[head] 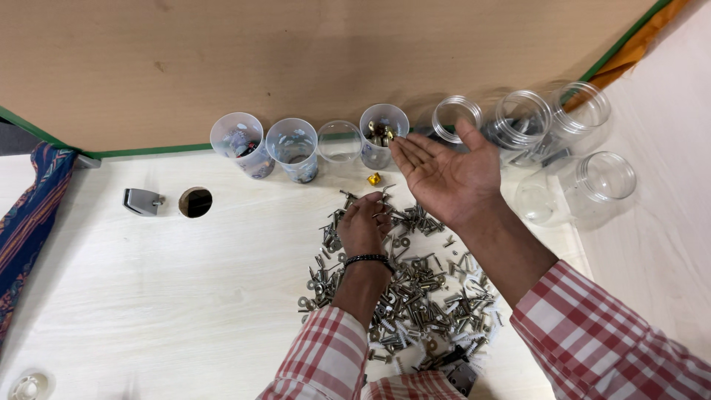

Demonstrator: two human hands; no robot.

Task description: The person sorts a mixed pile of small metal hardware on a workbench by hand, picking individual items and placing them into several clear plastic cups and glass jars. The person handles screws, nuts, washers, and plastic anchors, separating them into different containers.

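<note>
A heap of mixed metal screws, bolts, washers and white plastic plugs (418, 292) lies on the pale table. My left hand (363, 222) rests palm down on the far edge of the heap, fingers curled among the screws; whether it holds one is hidden. A black bead bracelet sits on that wrist. My right hand (444, 172) hovers palm up and empty, fingers spread, its fingertips beside a clear cup holding brass pieces (383, 135). A small brass piece (375, 178) lies loose on the table between the cup and my left hand.
Three more clear plastic cups (242, 144) (293, 150) (340, 141) line the back wall. Several clear jars (455, 117) (522, 122) (585, 107) (585, 185) stand and lie at right. A round cable hole (195, 201) and a grey metal clip (141, 201) are at left.
</note>
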